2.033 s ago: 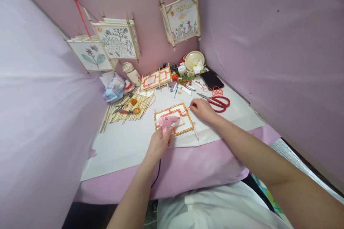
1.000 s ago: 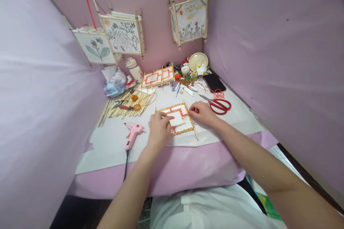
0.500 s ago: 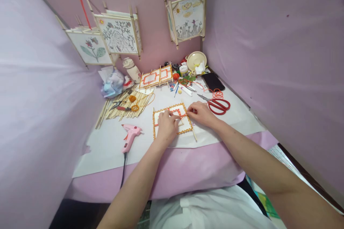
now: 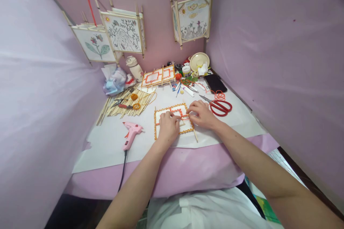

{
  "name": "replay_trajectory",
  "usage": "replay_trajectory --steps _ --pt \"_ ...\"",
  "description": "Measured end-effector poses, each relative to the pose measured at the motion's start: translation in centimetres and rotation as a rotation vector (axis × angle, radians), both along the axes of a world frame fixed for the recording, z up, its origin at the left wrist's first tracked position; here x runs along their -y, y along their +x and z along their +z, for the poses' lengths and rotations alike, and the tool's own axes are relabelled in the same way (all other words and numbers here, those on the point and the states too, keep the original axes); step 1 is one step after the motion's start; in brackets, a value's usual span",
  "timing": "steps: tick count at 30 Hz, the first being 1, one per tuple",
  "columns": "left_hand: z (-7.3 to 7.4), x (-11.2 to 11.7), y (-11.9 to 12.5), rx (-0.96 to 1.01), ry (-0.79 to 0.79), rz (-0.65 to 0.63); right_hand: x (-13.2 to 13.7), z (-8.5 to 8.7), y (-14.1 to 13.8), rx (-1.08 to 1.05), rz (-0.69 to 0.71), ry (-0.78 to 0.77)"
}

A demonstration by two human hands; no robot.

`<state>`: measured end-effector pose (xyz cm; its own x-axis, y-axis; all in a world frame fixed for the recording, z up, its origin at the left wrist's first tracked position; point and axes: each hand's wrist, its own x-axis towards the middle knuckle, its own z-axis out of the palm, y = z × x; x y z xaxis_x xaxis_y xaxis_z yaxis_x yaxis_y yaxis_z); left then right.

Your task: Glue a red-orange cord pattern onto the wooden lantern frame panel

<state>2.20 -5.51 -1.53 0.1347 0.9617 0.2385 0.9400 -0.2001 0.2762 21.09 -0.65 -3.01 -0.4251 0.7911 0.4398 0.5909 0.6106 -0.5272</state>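
A small frame of thin sticks lies flat on the white sheet, its edges wound with mustard cord and its inner sticks with red-orange cord. Across its middle rests my left hand, fingers bent and gripping the inner sticks; the palm hides part of the frame. At the right edge, my right hand pinches the red-orange cord, which runs in a small loop between both hands. Just beyond that hand are red-handled scissors and a loose tangle of the same cord.
A pink glue gun lies left of the frame. Behind it, pliers rest on a pile of sticks. Farther back stand a finished corded panel, a bottle and a phone. Picture lanterns hang above.
The view has shifted slightly. My right hand has moved a little at the frame's right edge, and a loop of red-orange cord now shows between the hands. My left hand stays on the frame.
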Motion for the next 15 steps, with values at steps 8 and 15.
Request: replay_trajectory --steps 8,15 --pt "0.07 0.27 0.13 -0.002 0.042 0.0 0.3 -0.4 -0.52 0.105 0.054 0.008" --pt "-0.47 -0.04 0.08 -0.011 0.028 -0.015 0.24 -0.55 -0.61 0.134 0.053 0.007"
